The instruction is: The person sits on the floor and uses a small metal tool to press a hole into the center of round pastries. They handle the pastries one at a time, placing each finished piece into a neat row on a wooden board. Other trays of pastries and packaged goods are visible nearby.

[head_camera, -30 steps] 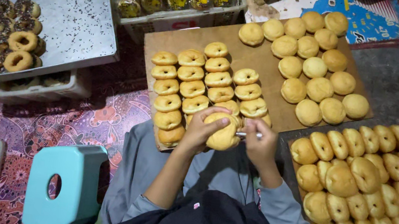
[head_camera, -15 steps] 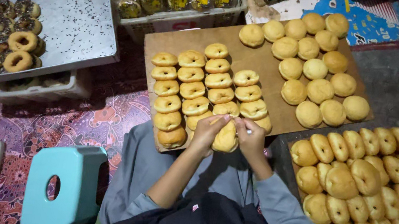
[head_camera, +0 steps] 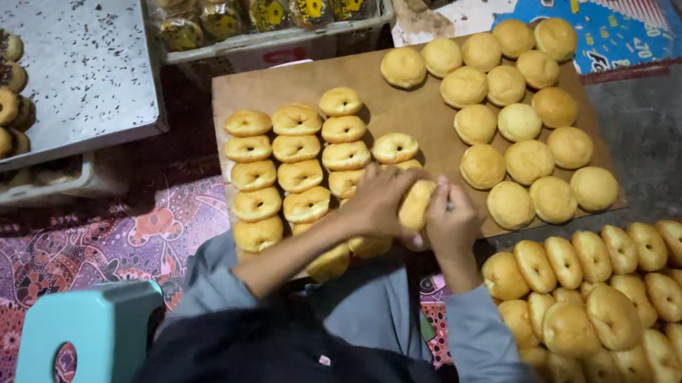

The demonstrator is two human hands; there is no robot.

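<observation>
Many doughnuts (head_camera: 291, 162) around held bun (head_camera: 416, 205)

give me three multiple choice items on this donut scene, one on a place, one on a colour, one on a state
1. Where do the ring donuts with holes lie on the brown board?
A. its left part
B. its right part
C. off it, on the stool

2. What colour is the plastic stool?
A. red
B. light blue-green
C. black

3. What is the state of the left hand and right hand?
A. both resting empty
B. one lifting the tray
C. both closed in a grip on one bun

Answers: 1 A, the holed ones lie left and the whole round buns right. 2 B, it shows pale teal. 3 C, the bun sits between both hands.
</observation>
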